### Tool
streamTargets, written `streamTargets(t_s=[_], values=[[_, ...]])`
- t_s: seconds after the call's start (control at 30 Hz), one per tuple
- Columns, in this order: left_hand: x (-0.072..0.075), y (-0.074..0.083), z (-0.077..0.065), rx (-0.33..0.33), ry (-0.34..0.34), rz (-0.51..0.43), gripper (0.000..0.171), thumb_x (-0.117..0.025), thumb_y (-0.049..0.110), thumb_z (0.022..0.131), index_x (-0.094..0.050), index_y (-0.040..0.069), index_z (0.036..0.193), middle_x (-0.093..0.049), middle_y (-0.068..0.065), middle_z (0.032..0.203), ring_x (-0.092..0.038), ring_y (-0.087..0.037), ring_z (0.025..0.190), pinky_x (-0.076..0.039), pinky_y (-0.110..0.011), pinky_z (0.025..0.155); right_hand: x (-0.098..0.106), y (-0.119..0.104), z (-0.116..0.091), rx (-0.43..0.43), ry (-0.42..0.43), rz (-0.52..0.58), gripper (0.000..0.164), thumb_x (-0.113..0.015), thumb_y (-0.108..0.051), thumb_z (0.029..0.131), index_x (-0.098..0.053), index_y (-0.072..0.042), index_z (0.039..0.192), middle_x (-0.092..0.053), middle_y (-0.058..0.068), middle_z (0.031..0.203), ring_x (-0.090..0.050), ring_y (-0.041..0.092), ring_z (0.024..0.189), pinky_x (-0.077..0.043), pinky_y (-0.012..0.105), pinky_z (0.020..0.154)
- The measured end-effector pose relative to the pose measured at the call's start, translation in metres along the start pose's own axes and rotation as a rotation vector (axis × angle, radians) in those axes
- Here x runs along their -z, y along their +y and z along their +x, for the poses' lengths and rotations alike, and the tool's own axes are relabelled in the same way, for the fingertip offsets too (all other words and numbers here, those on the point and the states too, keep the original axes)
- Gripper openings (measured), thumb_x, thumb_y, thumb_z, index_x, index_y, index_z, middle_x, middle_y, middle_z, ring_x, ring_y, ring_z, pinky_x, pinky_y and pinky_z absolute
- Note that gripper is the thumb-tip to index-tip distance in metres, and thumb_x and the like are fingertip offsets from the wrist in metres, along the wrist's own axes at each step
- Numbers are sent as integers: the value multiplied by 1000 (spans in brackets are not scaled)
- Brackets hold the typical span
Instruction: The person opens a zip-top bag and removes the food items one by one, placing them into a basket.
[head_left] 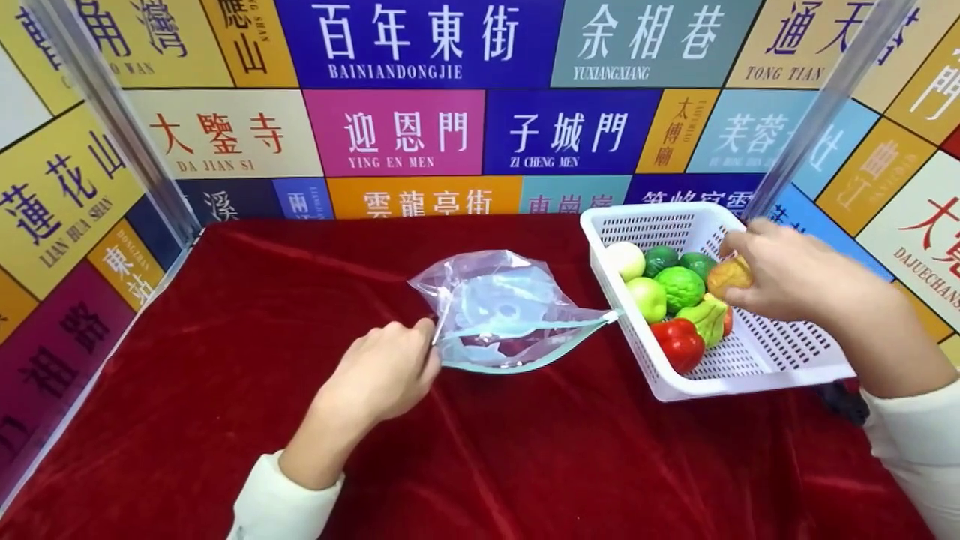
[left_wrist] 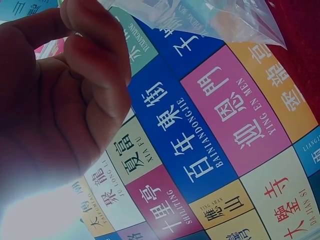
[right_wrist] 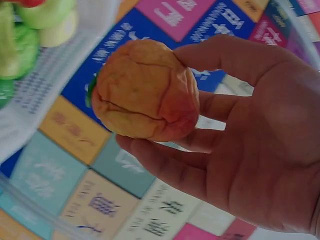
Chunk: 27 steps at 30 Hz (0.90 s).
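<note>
A clear zip bag (head_left: pixel 510 292) with a pale blue-green seal strip lies on the red cloth, its mouth spread apart. My left hand (head_left: pixel 390 371) pinches the bag's left edge; in the left wrist view the fingers (left_wrist: pixel 100 60) are curled and the bag shows above. In the head view my right hand (head_left: pixel 780 270) is over the right side of the white basket (head_left: pixel 675 386). Between its thumb and fingers it grips a wrinkled orange-yellow toy fruit (right_wrist: pixel 145 92) with a reddish patch and a bit of green.
The basket holds a red bell pepper (head_left: pixel 678 345), a yellow-green star fruit (head_left: pixel 705 319), a green apple (head_left: pixel 646 298), a bumpy green fruit (head_left: pixel 681 289) and several others. A lettered wall (head_left: pixel 397 135) stands behind the cloth-covered table (head_left: pixel 465 465). Transparent posts (head_left: pixel 832 97) rise at the back corners.
</note>
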<state>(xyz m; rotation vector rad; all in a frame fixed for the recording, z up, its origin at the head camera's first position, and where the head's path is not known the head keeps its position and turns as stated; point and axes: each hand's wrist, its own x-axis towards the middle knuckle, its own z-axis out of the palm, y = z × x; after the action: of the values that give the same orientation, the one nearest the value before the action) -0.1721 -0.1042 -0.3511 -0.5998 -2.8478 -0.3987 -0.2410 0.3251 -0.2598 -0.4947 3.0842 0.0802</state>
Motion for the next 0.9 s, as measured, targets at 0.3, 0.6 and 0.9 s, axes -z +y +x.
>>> streamTargets(t_s=[0.3, 0.6, 0.9], values=[[0, 1, 0, -12, -1, 5, 17, -60, 17, 93, -56, 2, 84, -59, -16, 67, -67, -41, 67, -52, -51, 57, -46, 24, 9, 29, -170, 92, 34, -79, -17, 70, -65, -2, 97, -61, 8, 83, -53, 23, 74, -44, 35, 62], [1, 1, 1, -8, -11, 1, 17, -60, 16, 93, -57, 2, 85, -60, -16, 68, -67, -41, 68, -52, -51, 58, -74, 27, 14, 6, -284, 80, 34, -81, -19, 67, -63, -4, 93, -58, 7, 79, -52, 24, 72, -44, 34, 61], [2, 1, 0, -11, -12, -1, 17, -60, 16, 93, -57, 2, 85, -59, -15, 67, -67, -41, 68, -52, -51, 57, -97, 24, 22, -15, -385, 45, 29, -82, -22, 71, -63, -8, 89, -58, 5, 75, -53, 22, 70, -44, 32, 62]])
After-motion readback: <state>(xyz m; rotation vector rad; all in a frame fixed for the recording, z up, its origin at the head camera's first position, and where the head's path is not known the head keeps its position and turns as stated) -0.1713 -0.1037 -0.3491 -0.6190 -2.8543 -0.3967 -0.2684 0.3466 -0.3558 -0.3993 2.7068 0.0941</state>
